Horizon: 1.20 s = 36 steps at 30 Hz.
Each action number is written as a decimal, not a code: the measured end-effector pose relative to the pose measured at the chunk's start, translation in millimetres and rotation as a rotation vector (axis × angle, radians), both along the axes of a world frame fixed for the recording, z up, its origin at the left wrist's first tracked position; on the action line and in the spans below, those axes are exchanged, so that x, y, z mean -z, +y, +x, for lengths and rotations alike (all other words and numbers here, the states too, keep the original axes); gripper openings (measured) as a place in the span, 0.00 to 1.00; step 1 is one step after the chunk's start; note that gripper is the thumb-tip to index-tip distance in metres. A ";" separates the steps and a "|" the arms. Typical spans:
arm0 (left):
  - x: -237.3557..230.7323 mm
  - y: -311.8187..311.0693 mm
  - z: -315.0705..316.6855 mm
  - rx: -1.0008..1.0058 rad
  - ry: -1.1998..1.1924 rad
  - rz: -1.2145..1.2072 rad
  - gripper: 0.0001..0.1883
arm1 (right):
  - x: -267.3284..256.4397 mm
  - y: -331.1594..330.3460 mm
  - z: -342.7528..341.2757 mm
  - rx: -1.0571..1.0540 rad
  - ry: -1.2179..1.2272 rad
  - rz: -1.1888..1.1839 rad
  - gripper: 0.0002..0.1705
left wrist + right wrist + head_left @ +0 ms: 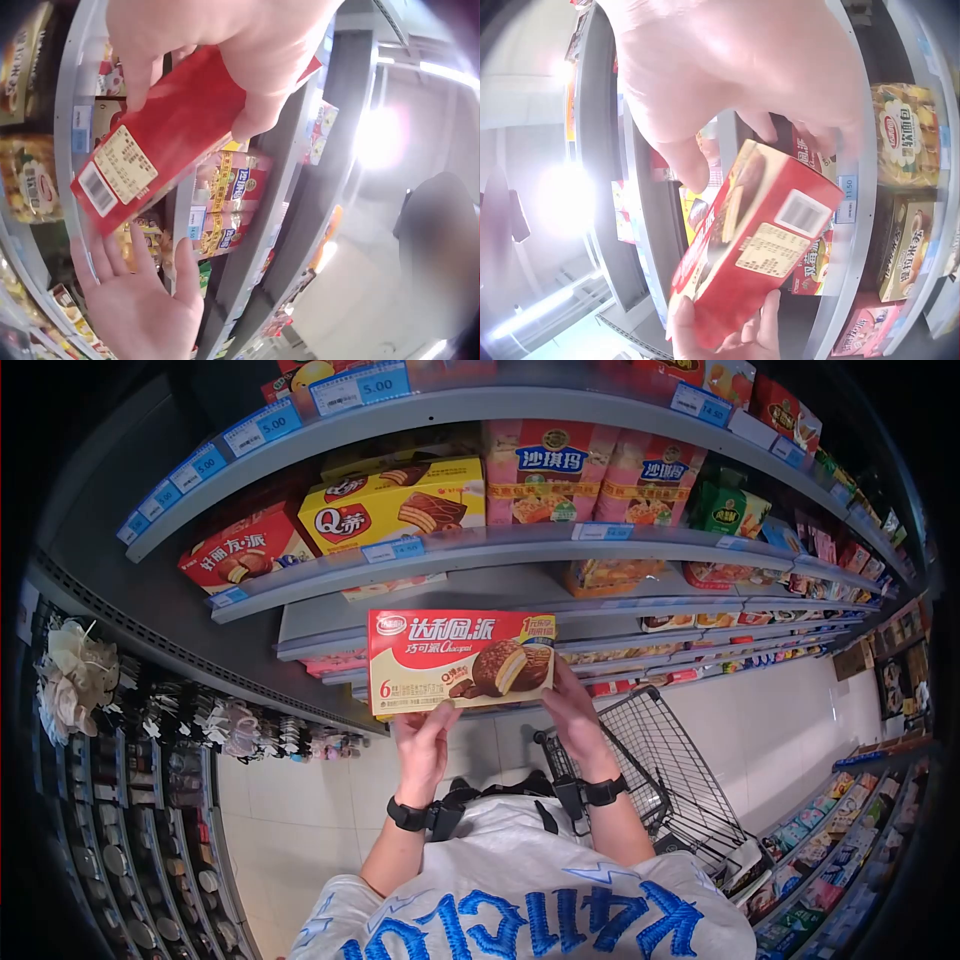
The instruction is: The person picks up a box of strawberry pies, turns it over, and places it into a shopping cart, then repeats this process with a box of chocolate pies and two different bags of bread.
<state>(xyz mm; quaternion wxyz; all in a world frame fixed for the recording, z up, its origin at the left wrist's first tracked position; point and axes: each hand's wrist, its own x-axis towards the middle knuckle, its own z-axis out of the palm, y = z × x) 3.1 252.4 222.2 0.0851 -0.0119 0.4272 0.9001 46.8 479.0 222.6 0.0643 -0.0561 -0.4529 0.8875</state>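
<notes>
A red and cream box of chocolate pies (462,662) is held with its front up, in front of the shelves. At its lower left the left hand (425,745) grips it, thumb on the front edge. In the left wrist view, that hand (225,45) pinches the red box (187,112) between thumb and fingers. The right hand (580,735) is by the box's lower right corner. Its palm (142,307) shows below the box end, fingers extended. From the right wrist, its thumb (686,165) looks apart from the box (761,262); contact elsewhere is unclear.
Shelves (500,550) ahead hold a yellow pie box (395,505), a red box (245,550) and pink packets (550,470). A black wire cart (665,760) stands at the right on a tiled floor. Racks line both sides.
</notes>
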 end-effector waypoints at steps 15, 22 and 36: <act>-32.8 13.7 14.3 -0.130 0.468 -0.833 0.33 | 0.3 -38.3 14.0 -0.158 0.138 0.786 0.51; -42.7 32.4 30.0 -0.126 0.716 -1.077 0.42 | 8.9 -45.9 10.8 -0.005 0.113 0.657 0.40; -27.0 24.2 26.7 0.134 0.585 -0.616 0.41 | 1.7 -42.6 10.0 0.178 0.038 0.505 0.28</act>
